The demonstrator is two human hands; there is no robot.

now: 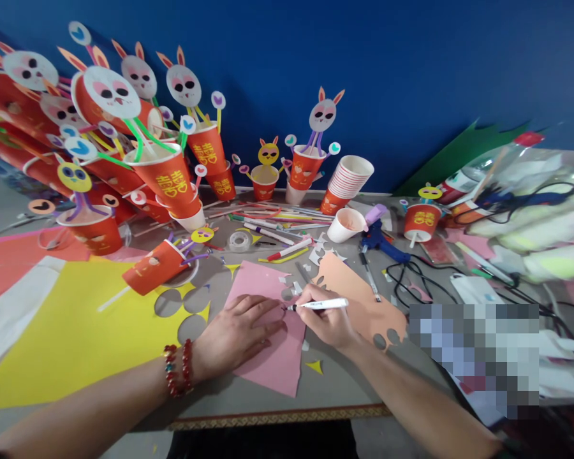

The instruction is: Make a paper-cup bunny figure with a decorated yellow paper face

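My left hand (242, 331) lies flat on a sheet of pink paper (272, 366), fingers stretched out. Between the fingers of my right hand (328, 322) is a white marker pen (326, 304), its dark tip on the pink paper close to my left fingertips. A small dark mark shows at the tip. Under and beside my right forearm lies a peach sheet of paper (358, 303) with round holes cut in it. To the left of my left hand spreads a yellow sheet (90, 319), with round cut-outs along its right edge.
Red paper cups (165, 175) with rabbit faces crowd the back left. Stacked white cups (349, 178), loose markers (270, 234) and a tape roll (240, 241) lie behind the paper. A blue glue gun (382, 242) with black cable sits at right. The table's front edge (277, 417) is near me.
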